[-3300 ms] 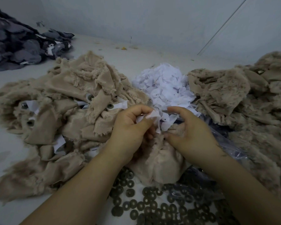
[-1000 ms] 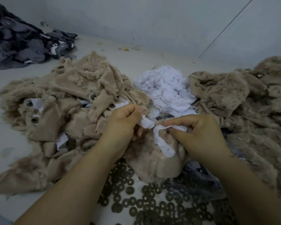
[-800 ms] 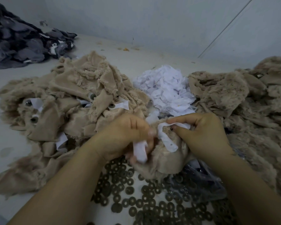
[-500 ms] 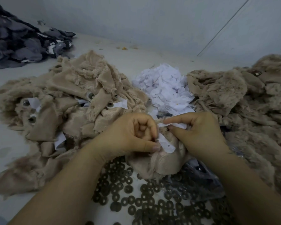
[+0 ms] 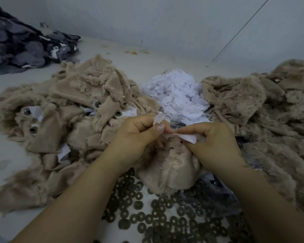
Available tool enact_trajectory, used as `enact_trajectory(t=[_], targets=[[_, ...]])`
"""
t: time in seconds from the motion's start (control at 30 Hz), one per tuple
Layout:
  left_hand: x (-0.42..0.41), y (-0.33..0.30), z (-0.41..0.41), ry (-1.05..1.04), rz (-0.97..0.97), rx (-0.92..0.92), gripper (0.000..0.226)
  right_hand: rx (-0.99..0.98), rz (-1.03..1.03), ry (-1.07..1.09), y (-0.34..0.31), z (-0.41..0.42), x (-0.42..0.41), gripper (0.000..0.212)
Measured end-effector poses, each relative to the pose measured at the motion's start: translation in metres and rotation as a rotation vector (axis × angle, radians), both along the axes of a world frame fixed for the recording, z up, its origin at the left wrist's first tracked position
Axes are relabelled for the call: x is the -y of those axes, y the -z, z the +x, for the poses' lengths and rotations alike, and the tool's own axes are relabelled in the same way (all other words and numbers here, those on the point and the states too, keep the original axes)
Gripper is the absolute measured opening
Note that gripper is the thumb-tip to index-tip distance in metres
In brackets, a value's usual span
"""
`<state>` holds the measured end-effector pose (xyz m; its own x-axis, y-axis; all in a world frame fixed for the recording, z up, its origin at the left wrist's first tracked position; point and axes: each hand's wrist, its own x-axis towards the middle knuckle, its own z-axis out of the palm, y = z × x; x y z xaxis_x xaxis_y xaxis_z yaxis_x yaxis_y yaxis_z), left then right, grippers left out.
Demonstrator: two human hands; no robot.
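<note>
White strip [image 5: 186,137] sits between my hands, just above the beige plush piece [image 5: 172,170], with its long axis sloping from upper left to lower right. I see the left hand [image 5: 139,135] pinching its upturned left end. The right hand [image 5: 216,146], fingers curled, pinches the right end.

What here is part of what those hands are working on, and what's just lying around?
In hand: left hand, right hand, white strips both pinch, beige plush piece under them.
Lying about: dark washers, white scrap heap, beige fabric piles, grey fabric pile.
</note>
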<state>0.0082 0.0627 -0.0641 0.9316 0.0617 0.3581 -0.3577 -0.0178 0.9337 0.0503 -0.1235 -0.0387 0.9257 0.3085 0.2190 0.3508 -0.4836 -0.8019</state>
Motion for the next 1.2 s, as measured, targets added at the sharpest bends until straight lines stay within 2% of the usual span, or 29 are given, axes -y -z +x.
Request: enact_trajectory(t=[0.1,0.2,0.3,0.43,0.53,0.6,0.67,0.77,0.83,0.9,0.97,1.0,1.07,1.13,1.2], targets=[[0.004,0.000,-0.001,0.095,-0.230,-0.130,0.021,0.014,-0.078,0.049,0.003,0.001,-0.001,0.024],[0.007,0.000,0.002,0.065,-0.254,-0.276,0.013,0.031,-0.103,0.054,0.002,0.000,-0.002,0.032],[0.007,0.003,0.005,0.020,-0.243,-0.352,0.009,0.011,-0.090,0.036,0.000,0.000,-0.002,0.025],[0.006,0.001,0.004,0.108,-0.285,-0.366,0.010,0.003,-0.078,0.023,0.000,0.001,-0.001,0.022],[0.006,0.004,0.004,0.050,-0.201,-0.340,0.013,0.010,-0.074,0.047,0.001,0.001,-0.002,0.025],[0.005,0.004,0.004,0.008,-0.211,-0.327,0.010,0.023,-0.074,0.054,0.001,0.000,-0.003,0.026],[0.004,0.001,0.004,0.031,-0.305,-0.320,0.010,0.039,-0.089,0.068,0.002,0.000,-0.003,0.030],[0.002,-0.004,0.005,0.097,-0.519,-0.341,0.023,0.049,-0.096,0.075,0.001,0.000,-0.003,0.039],[0.001,-0.004,0.006,0.151,-0.639,-0.346,0.034,0.057,-0.079,0.047,0.002,0.000,-0.003,0.031],[0.001,-0.002,0.005,0.223,-0.675,-0.312,0.042,0.074,-0.102,0.037,0.003,0.002,-0.002,0.022],[0.002,0.000,0.004,0.240,-0.626,-0.260,0.043,0.080,-0.126,0.043,0.004,0.002,-0.002,0.020],[0.004,0.001,0.004,0.180,-0.548,-0.236,0.040,0.071,-0.123,0.048,0.004,0.002,-0.002,0.018],[0.009,0.004,0.003,-0.014,-0.350,-0.191,0.029,0.046,-0.110,0.068,0.003,0.002,-0.002,0.017],[0.013,0.004,0.001,-0.182,-0.177,-0.147,0.011,0.017,-0.097,0.091,0.002,0.002,-0.002,0.025],[0.012,0.008,0.002,-0.362,0.065,-0.066,0.023,0.002,-0.089,0.103,0.001,0.001,-0.002,0.036]])
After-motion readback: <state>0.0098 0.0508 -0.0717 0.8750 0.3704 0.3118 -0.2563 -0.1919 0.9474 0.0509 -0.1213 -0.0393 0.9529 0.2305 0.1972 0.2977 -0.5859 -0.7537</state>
